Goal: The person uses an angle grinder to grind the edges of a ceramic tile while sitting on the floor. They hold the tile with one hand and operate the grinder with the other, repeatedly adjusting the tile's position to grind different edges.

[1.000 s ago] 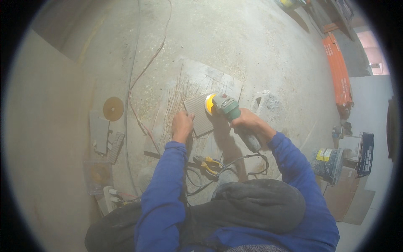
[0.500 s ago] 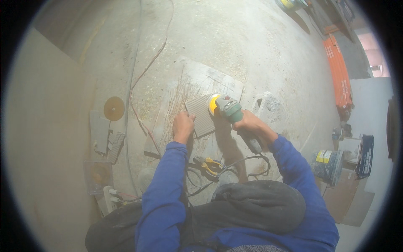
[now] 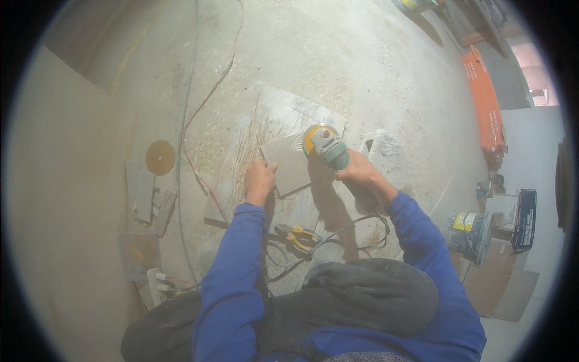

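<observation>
My right hand (image 3: 358, 168) is wrapped round the body of a green and grey angle grinder (image 3: 330, 148). Its round yellow guard or disc (image 3: 311, 137) is over the far right edge of a ridged grey tile (image 3: 288, 167). My left hand (image 3: 260, 179) grips the tile's left edge, with its fingers closed there. The tile lies on a larger scored slab (image 3: 241, 145) on the dusty floor. Dust haze blurs where the disc meets the tile.
Yellow-handled pliers (image 3: 300, 237) and a looping black cord (image 3: 344, 232) lie near my feet. To the left are a tan disc (image 3: 160, 157), tile offcuts (image 3: 141, 190) and a power strip (image 3: 158, 286). A bucket (image 3: 468, 232) stands right; a broken grey lump (image 3: 386, 151) sits beyond the grinder.
The grinder's head has shifted slightly farther away and turned, showing more of the yellow round face. My left hand keeps its hold on the tile. Haze looks a little thicker.
</observation>
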Tool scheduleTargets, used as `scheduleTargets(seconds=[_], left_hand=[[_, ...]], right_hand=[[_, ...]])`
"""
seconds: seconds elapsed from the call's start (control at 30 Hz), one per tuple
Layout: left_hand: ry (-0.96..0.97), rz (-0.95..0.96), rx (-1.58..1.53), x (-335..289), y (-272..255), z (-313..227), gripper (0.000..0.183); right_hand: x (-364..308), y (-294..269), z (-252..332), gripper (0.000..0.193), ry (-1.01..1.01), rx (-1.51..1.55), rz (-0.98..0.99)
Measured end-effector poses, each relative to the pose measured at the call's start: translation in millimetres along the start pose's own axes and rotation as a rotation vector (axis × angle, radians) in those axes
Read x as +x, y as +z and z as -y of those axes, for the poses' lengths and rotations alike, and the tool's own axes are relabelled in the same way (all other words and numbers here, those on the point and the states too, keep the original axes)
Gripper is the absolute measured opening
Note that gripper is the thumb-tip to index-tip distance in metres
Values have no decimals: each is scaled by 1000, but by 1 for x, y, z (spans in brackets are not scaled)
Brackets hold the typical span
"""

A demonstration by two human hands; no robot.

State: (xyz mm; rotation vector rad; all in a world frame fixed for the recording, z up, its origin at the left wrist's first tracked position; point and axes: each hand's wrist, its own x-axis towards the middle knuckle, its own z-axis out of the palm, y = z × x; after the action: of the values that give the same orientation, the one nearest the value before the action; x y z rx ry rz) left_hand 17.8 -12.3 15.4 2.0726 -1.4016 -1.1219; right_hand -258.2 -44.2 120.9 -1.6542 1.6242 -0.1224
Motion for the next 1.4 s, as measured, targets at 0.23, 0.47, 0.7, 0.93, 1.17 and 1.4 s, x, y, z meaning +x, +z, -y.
scheduleTargets(seconds=[0.23, 0.47, 0.7, 0.93, 1.17, 1.4], left_hand=[[16, -19, 10, -1, 2, 0, 36], [36, 1, 4, 2, -1, 2, 36], [-4, -11, -7, -2, -2, -2, 35], [35, -87, 2, -1, 3, 1, 35], [43, -95, 9, 0, 6, 4, 36], [33, -92, -12, 2, 8, 6, 35]], right_hand=[[-2, 9, -2, 70, -17, -83, -91], [-5, 18, 12, 67, -6, -200, -144], [-4, 21, 14, 63, 14, -179, -152], [-2, 24, 14, 62, 52, -199, -150], [-2, 25, 15, 64, 43, -214, -157], [-1, 25, 15, 65, 57, -226, -150]])
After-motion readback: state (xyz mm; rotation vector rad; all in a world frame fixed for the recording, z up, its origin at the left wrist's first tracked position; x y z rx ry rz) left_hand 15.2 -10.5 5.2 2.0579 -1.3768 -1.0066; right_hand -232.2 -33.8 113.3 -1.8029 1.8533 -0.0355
